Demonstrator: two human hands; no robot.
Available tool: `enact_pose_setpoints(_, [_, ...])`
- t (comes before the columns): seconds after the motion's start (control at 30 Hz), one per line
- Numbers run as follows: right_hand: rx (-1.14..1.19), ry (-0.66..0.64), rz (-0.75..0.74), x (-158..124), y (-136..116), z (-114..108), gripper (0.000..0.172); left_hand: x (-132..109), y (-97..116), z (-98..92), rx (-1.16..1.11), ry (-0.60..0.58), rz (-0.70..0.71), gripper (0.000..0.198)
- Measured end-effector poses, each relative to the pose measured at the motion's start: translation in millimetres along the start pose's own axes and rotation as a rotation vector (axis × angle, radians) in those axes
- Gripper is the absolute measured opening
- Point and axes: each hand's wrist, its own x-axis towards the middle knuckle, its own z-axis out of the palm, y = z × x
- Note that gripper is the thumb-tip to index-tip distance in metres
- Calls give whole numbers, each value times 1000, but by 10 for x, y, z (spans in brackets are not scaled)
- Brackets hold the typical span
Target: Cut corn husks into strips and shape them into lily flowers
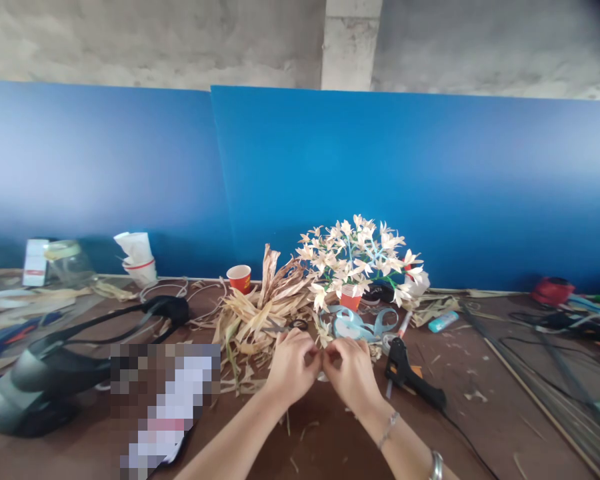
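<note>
My left hand (295,365) and my right hand (349,368) meet over the middle of the table, fingertips pinched close together. Whatever lies between the fingers is too small or hidden to make out. Just beyond them is a heap of dried corn husks (250,313), with dark-handled scissors (296,325) lying at its near side. Pale husk flowers (355,257) on green stems stand in a red paper cup (350,300). Light blue ribbon (353,323) lies in loops in front of that cup. A black hot glue gun (413,377) rests to the right of my right hand.
Another red paper cup (239,279) stands behind the husks. At left are a grey-black strapped device (35,380), a glass jar (70,263) and a blurred-out flat item (165,413). A blue tube (443,322) and cables lie at right. A blue partition (320,160) closes off the back.
</note>
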Motion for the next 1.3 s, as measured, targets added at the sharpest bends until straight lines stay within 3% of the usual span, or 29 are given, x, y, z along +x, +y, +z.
enact_pose_setpoints(0.3, [-123, 79, 81, -3, 11, -13, 15, -10, 24, 16, 95, 37, -24, 16])
enact_pose_setpoints(0.4, [-137, 83, 114, 3, 49, -57, 5, -11, 5, -4, 116, 48, -43, 14])
enact_pose_setpoints(0.53, [-17, 11, 41, 6, 80, -75, 24, 0, -20, -29, 78, 26, -41, 12])
enact_pose_setpoints(0.67, [34, -48, 4, 10, 69, -56, 9, 0, -1, -37, 41, -12, -19, 12])
enact_pose_setpoints(1.0, [15, -119, -48, 19, 59, -56, 12, -18, 9, -33, 44, -34, 7, 8])
enact_pose_setpoints(1.3, [-34, -9, 15, 5, -10, -20, 12, -41, 98, 19, 133, 19, -51, 16])
